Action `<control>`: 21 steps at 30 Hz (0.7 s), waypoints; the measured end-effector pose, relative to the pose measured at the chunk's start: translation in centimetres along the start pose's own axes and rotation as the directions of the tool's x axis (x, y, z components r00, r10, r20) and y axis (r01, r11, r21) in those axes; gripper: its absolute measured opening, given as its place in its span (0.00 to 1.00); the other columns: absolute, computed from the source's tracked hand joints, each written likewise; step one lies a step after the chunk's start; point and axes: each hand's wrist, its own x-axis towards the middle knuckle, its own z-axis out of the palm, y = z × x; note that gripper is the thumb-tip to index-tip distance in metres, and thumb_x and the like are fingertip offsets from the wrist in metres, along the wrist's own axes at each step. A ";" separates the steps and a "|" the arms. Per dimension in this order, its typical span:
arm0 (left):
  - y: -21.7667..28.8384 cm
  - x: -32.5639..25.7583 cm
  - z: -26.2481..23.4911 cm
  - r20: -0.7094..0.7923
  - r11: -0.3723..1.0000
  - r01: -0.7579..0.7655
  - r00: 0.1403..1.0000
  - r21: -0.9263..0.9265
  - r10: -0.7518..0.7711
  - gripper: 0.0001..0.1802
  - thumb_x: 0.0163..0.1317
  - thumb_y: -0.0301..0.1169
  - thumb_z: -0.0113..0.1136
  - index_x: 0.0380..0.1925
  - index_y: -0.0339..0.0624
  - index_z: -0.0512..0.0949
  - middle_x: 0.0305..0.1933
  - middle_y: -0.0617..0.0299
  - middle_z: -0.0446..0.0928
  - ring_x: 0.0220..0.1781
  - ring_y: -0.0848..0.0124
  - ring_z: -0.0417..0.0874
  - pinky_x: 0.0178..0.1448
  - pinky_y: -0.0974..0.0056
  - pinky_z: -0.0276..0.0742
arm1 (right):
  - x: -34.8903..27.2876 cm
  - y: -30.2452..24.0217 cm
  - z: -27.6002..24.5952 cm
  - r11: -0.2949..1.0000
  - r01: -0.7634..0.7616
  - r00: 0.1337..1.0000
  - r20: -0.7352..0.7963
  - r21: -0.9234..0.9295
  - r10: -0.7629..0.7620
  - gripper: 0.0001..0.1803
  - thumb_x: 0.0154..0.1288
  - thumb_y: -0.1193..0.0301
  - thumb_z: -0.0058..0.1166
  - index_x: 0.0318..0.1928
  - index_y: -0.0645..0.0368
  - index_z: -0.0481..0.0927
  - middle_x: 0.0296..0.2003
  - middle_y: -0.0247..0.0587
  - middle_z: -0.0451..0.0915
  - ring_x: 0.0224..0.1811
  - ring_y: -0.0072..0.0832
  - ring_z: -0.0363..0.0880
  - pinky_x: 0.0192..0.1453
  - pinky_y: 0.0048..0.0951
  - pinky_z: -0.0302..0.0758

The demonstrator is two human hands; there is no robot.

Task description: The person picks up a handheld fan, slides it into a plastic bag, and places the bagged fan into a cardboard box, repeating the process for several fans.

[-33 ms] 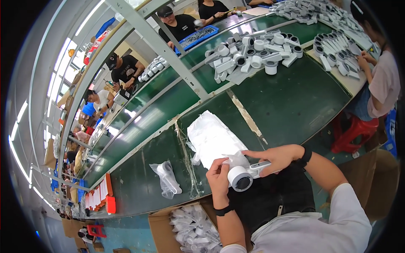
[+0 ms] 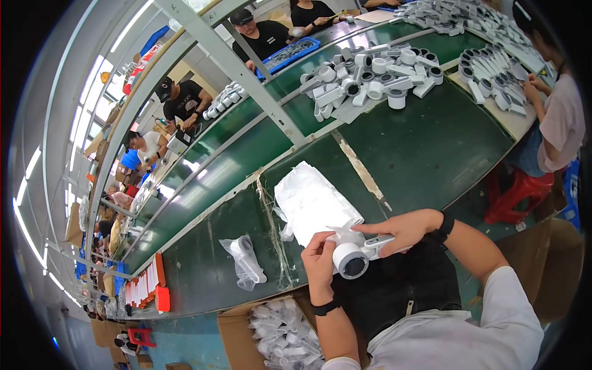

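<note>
At the table's near edge I hold a white handheld device (image 2: 349,259) with a round head and a dark round face turned toward me. My right hand (image 2: 407,234) is closed round its handle, index finger stretched forward to a thin see-through plastic bag (image 2: 343,234). The fingers of my left hand (image 2: 319,262) are pinched together at the bag's edge, beside the round head. How far the bag covers the device I cannot tell. Just beyond my hands lies a stack of flat white plastic bags (image 2: 311,200). To its left lies a bagged white device (image 2: 245,259).
A heap of white devices (image 2: 370,77) lies at the far side of the green table (image 2: 431,148). Below the near edge stands a cardboard box (image 2: 237,336) of bagged devices. Orange-red trays (image 2: 159,283) sit at left. A co-worker (image 2: 558,123) sits at right; others work beyond the metal frame.
</note>
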 end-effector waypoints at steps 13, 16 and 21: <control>1.9 -0.9 1.3 -0.154 0.920 -0.289 0.929 0.264 0.336 0.05 0.63 0.20 0.56 0.38 0.31 0.80 0.41 0.63 0.74 0.33 0.80 0.73 0.37 0.74 0.69 | 1.9 -0.3 4.5 0.911 0.014 0.907 -0.388 0.412 0.161 0.33 0.65 0.67 0.52 0.70 0.47 0.61 0.29 0.34 0.76 0.21 0.19 0.72 0.23 0.23 0.70; 2.6 -1.1 2.2 -0.045 0.824 -0.412 0.885 0.389 0.464 0.06 0.60 0.19 0.59 0.37 0.33 0.80 0.41 0.60 0.72 0.32 0.77 0.73 0.37 0.72 0.70 | 3.3 1.9 5.6 0.923 0.108 0.871 -0.482 0.370 0.092 0.32 0.66 0.67 0.53 0.70 0.47 0.62 0.29 0.35 0.76 0.19 0.19 0.72 0.22 0.23 0.70; 3.4 -1.9 3.1 0.165 0.602 -0.510 0.830 0.614 0.533 0.09 0.54 0.18 0.63 0.36 0.37 0.82 0.41 0.58 0.69 0.32 0.71 0.73 0.36 0.69 0.70 | 2.8 0.5 5.8 0.781 0.155 0.884 -0.438 0.605 0.164 0.35 0.67 0.67 0.52 0.72 0.45 0.56 0.28 0.37 0.75 0.19 0.20 0.73 0.19 0.24 0.70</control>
